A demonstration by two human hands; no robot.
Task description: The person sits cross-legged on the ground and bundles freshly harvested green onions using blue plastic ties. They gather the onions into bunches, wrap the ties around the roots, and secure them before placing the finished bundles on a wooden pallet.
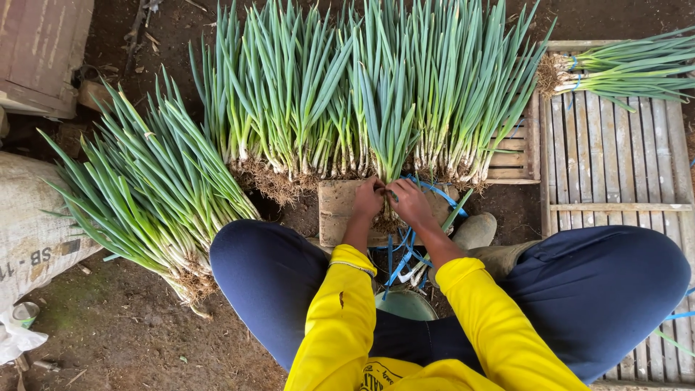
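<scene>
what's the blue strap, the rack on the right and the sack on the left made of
Blue strap: seemingly thin plastic ribbon, glossy and curling.
Rack: bare, weathered wood or bamboo slats, pale and unpainted.
Sack: likely woven plastic, dull and soiled, though the weave is hard to see.

two hands, one wooden block, one sack

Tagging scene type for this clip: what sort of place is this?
Likely a farm packing spot outdoors: bare dirt ground, rows of long green spring onions with rooted ends, and a slatted wooden pallet. Both hands grip one bunch.
</scene>
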